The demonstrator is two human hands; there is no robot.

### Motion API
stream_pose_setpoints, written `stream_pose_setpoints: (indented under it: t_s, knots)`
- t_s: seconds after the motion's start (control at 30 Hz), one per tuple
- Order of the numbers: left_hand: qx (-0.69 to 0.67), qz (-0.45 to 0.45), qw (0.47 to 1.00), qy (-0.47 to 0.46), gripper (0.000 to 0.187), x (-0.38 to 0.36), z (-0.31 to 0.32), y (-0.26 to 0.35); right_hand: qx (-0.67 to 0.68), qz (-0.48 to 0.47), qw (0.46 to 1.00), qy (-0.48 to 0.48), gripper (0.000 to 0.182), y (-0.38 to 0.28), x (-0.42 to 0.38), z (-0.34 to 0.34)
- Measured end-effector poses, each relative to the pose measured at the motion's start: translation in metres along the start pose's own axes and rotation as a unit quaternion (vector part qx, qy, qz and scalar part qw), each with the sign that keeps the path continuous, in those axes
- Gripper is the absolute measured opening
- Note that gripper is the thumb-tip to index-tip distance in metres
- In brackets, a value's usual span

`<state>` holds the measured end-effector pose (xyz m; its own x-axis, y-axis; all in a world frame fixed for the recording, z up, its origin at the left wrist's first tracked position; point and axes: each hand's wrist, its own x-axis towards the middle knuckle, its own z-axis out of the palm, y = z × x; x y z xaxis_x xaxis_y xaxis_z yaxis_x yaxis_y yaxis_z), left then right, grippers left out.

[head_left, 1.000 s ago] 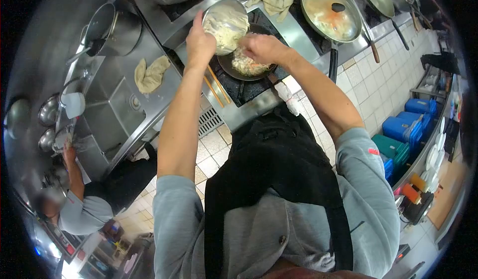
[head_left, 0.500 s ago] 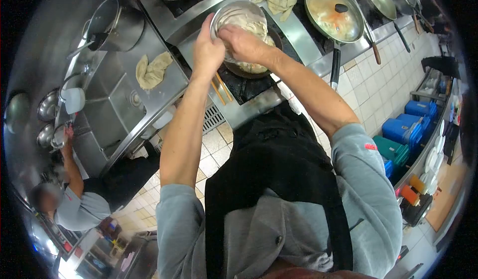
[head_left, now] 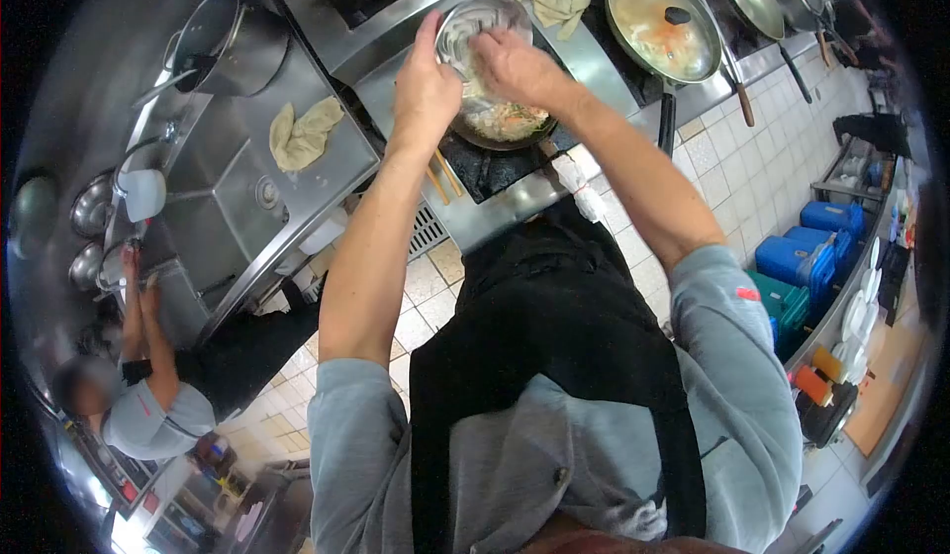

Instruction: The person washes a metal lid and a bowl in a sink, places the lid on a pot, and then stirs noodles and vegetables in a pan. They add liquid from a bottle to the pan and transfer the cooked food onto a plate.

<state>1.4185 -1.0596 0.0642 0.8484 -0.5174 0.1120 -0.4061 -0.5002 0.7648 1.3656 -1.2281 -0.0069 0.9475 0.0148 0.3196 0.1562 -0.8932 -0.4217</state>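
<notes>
My left hand (head_left: 428,94) grips the side of a tilted metal bowl (head_left: 505,8), its thumb along the rim. Pale, wet mixture is smeared over the bowl's inside. At the bowl's mouth is my right hand (head_left: 520,69), fingers bent together against the inner wall; whatever they hold is hidden. Directly below the bowl, a dark frying pan (head_left: 500,144) stands on the burner. Shredded food (head_left: 510,119) with orange and green bits lies in the pan. The pan's handle is wrapped in white cloth (head_left: 579,188) and points toward me.
Chopsticks (head_left: 447,178) lie left of the burner. A covered pan (head_left: 665,30) stands to the right, a folded cloth (head_left: 556,0) behind. On the left are a sink (head_left: 237,188), another cloth (head_left: 304,134), a tall pot (head_left: 233,45), and a co-worker (head_left: 158,411) at the counter.
The bowl has moved slightly right and tipped; much of its pale mixture is gone from it. More of the pan's food shows. The co-worker's second hand has come forward.
</notes>
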Motion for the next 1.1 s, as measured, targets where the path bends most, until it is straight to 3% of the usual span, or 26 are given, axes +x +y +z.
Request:
stream_pose_setpoints:
  t_s: [0.07,0.13,0.17,0.23,0.27,0.3,0.37,0.5,0.53,0.57,0.63,0.7,0.77,0.87,0.97,1.03,1.1]
  knots:
    - [-0.024,-0.034,0.999,0.006,0.064,0.002,0.005,0.003,0.037,0.023,0.999,0.023,0.034,-0.014,-0.004,0.016]
    - [-0.029,0.072,0.994,0.082,0.069,0.000,0.020,-0.007,0.088,0.015,0.995,0.043,0.032,-0.020,-0.006,0.030]
    - [-0.029,0.072,0.994,0.079,0.069,0.001,0.024,-0.016,0.088,0.018,0.995,0.044,0.032,-0.016,-0.006,0.031]
    - [-0.030,0.143,0.983,0.108,0.069,0.003,0.024,-0.025,0.089,0.009,0.983,-0.162,0.031,-0.012,-0.004,0.019]
    - [-0.034,0.140,0.985,0.094,0.070,0.000,0.026,-0.030,0.058,0.009,0.984,-0.169,0.030,-0.012,-0.006,0.013]
    - [-0.033,0.139,0.985,0.094,0.070,0.000,0.024,-0.028,0.059,0.009,0.984,-0.170,0.030,-0.006,-0.009,0.010]
    - [0.016,0.137,0.989,0.052,0.070,-0.003,0.021,-0.027,-0.008,-0.039,0.999,-0.037,0.032,0.009,-0.012,0.007]
    - [0.016,0.122,0.992,0.026,0.067,-0.004,0.019,-0.016,-0.047,-0.013,0.999,-0.021,0.037,0.017,-0.014,-0.002]
    - [0.014,0.129,0.991,0.037,0.070,-0.002,0.019,-0.014,-0.071,-0.090,0.993,-0.016,0.035,0.013,-0.021,-0.002]
    - [0.012,0.136,0.990,0.047,0.073,0.000,0.019,-0.012,-0.072,-0.091,0.993,-0.016,0.035,0.011,-0.026,-0.002]
    - [0.017,0.136,0.989,0.052,0.073,0.005,0.019,-0.017,0.036,0.037,0.982,-0.184,0.034,-0.003,-0.029,-0.009]
    - [0.022,0.134,0.989,0.053,0.072,0.005,0.019,-0.020,0.031,0.019,0.987,-0.159,0.032,0.002,-0.029,-0.008]
    - [0.035,0.145,0.988,0.026,0.070,0.001,0.019,-0.020,0.054,-0.009,0.999,-0.003,0.035,0.011,-0.022,0.002]
    - [-0.032,0.183,0.980,0.065,0.070,0.005,0.027,-0.019,0.015,-0.024,0.999,-0.016,0.031,0.007,-0.020,0.008]
    - [-0.041,0.109,0.985,0.130,0.069,0.020,0.025,-0.040,0.007,-0.052,0.996,-0.077,0.028,0.003,-0.031,0.002]
    - [-0.054,0.063,0.987,0.135,0.070,0.022,0.014,-0.048,0.029,0.025,0.979,-0.199,0.029,0.001,-0.044,-0.014]
    - [-0.082,0.020,0.985,0.152,0.065,0.023,0.002,-0.053,0.016,0.024,0.982,-0.188,0.030,0.022,-0.058,-0.011]
